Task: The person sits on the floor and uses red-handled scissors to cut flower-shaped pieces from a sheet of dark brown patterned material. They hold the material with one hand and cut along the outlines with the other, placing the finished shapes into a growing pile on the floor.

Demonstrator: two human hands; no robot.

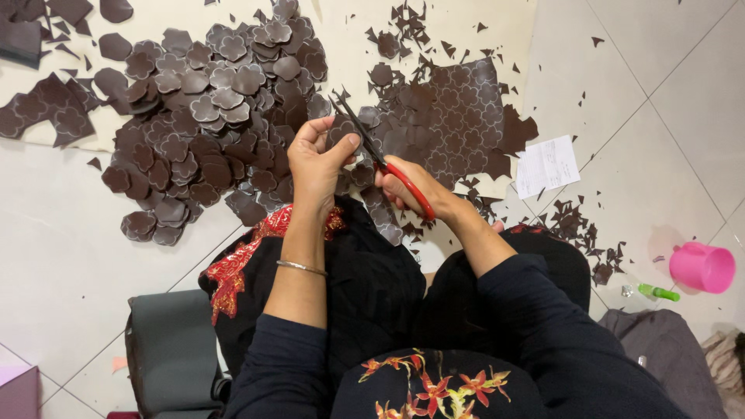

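My left hand (314, 163) pinches a small dark brown flower-shaped piece (341, 128) between thumb and fingers. My right hand (411, 194) grips red-handled scissors (380, 159), whose dark blades point up and left into the edge of that piece. Both hands hover over my lap, above a white tiled floor. A large heap of cut brown flower shapes (209, 116) lies to the left of my left hand. Behind the scissors lies a brown sheet (458, 116) marked with flower outlines.
Brown offcuts (578, 225) litter the floor at right. A white paper slip (547, 164) lies beside the sheet. A pink cup (702, 266) and a green marker (660, 292) sit at far right. A grey cushion (171, 353) is at lower left.
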